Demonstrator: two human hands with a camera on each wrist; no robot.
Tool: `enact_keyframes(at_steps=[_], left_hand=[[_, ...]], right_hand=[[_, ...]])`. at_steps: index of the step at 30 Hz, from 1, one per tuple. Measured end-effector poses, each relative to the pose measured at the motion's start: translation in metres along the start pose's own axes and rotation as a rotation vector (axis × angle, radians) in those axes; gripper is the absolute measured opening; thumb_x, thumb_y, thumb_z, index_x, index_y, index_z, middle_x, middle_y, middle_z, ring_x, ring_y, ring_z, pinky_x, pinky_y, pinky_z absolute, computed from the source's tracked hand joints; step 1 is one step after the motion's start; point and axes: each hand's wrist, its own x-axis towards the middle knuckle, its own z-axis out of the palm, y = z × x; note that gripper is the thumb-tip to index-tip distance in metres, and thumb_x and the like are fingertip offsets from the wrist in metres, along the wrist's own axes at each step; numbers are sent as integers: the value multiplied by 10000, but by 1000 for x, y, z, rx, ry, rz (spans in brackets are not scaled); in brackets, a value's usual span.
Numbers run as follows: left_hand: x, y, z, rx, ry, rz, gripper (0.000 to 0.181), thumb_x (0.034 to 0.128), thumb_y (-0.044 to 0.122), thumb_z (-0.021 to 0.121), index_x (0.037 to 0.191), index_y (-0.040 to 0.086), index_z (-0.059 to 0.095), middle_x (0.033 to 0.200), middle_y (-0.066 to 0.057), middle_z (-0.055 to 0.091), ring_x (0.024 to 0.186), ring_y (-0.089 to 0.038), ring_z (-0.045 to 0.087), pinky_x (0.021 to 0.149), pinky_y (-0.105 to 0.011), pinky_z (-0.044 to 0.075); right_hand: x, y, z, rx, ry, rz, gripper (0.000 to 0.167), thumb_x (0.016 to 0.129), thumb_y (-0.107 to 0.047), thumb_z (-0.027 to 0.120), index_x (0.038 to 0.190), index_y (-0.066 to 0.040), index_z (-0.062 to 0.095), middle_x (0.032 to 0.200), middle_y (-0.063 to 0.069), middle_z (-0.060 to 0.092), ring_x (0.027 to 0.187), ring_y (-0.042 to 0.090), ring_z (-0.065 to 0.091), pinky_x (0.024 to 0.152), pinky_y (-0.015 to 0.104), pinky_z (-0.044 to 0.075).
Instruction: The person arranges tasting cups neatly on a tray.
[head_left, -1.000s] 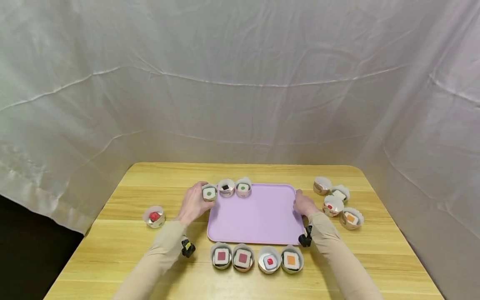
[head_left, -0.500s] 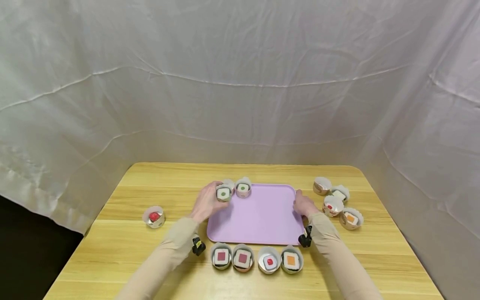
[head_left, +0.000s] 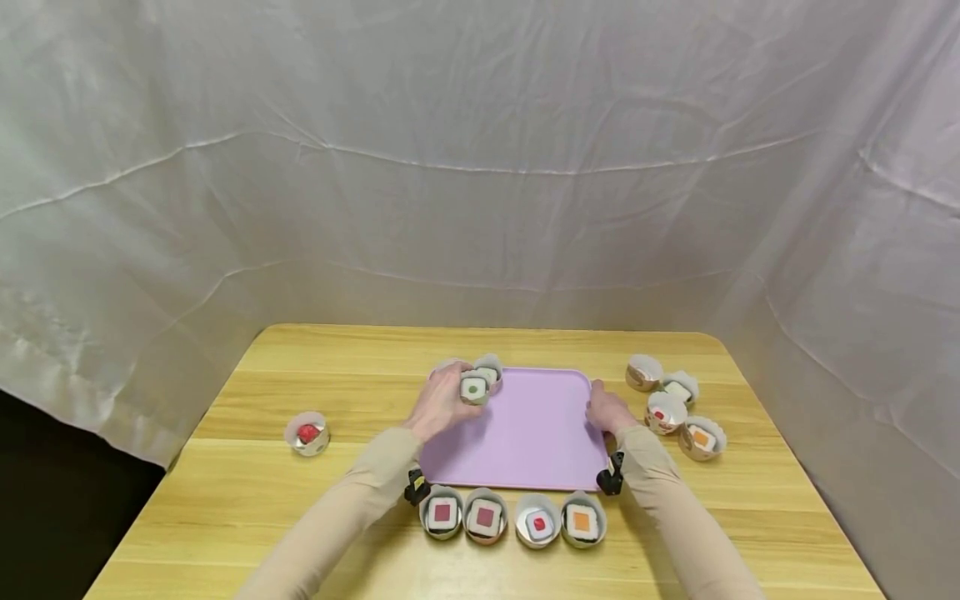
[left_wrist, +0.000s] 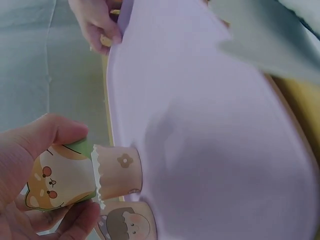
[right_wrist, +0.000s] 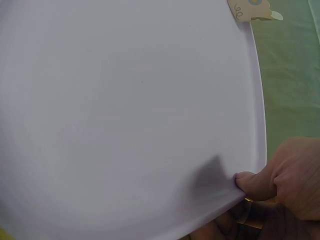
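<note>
My left hand (head_left: 437, 407) grips a paper baking cup (left_wrist: 65, 175) with a dog's face on it, thumb on one side and fingers on the other. Inside the cup sits a white square piece with a green dot (head_left: 473, 389). It is held over the far left part of a lilac tray (head_left: 536, 433). Beside it at the tray's far edge stand a cup with a flower print (left_wrist: 120, 170) and one with a child's face (left_wrist: 131, 224), the latter mostly behind my hand in the head view. My right hand (head_left: 609, 408) pinches the tray's right rim, thumb on top and fingers underneath.
Along the tray's near edge stand several filled cups (head_left: 485, 517). A cluster of cups (head_left: 666, 412) is on the wooden table (head_left: 750, 500) to the right. One cup with a red ball (head_left: 307, 435) stands alone on the left. Pale curtains (head_left: 480, 208) hang behind.
My left hand has carried the green-dot cup to the right, from the tray's far left corner past one standing cup to in front of the other. My right hand has stayed on the rim.
</note>
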Motion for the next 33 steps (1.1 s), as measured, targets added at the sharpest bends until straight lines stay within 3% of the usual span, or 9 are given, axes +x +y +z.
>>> enact_keyframes(at_steps=[4, 8, 12, 20, 26, 33], left_hand=[[2, 4, 1, 35, -24, 15, 662, 686, 139, 890, 1251, -43, 599, 1162, -168, 709, 1104, -327, 647, 1097, -537, 433], [6, 9, 1, 30, -57, 8, 672, 698, 142, 892, 1275, -23, 591, 1165, -147, 704, 1093, -313, 652, 1052, -502, 471], [11, 16, 0, 23, -91, 7, 681, 708, 141, 886, 1299, -8, 582, 1161, -124, 696, 1051, -286, 657, 954, -444, 523], [22, 30, 2, 24, -151, 45, 636, 743, 116, 863, 1301, 28, 570, 1161, -127, 680, 1024, -263, 644, 944, -421, 530], [32, 38, 7, 56, -160, 74, 617, 771, 133, 852, 1296, 9, 553, 1151, -144, 670, 1035, -277, 642, 925, -405, 559], [43, 46, 19, 86, -171, 46, 636, 775, 160, 855, 1314, 22, 547, 1179, -141, 668, 1050, -289, 646, 929, -410, 572]], right_hand=[[-1, -2, 0, 0, -7, 7, 467, 998, -65, 422, 1374, 174, 282, 1103, 425, 577, 905, 445, 647, 676, 445, 603], [-1, -1, 0, -16, -3, -1, 483, 1008, -73, 422, 1391, 174, 264, 1127, 426, 577, 931, 448, 652, 698, 441, 607], [-1, 2, -1, -4, -4, 3, 495, 1011, -68, 412, 1407, 174, 241, 1124, 428, 573, 880, 426, 655, 617, 401, 602], [-5, 1, -4, 16, -12, 13, 460, 1008, -63, 409, 1377, 170, 262, 1080, 412, 577, 826, 398, 648, 540, 366, 583], [-6, 1, -3, 6, 1, 5, 453, 1002, -63, 416, 1366, 170, 278, 1075, 415, 584, 856, 427, 658, 579, 395, 598], [-5, 3, -2, -22, 16, -12, 446, 994, -62, 419, 1352, 174, 295, 1101, 425, 584, 930, 471, 655, 704, 455, 610]])
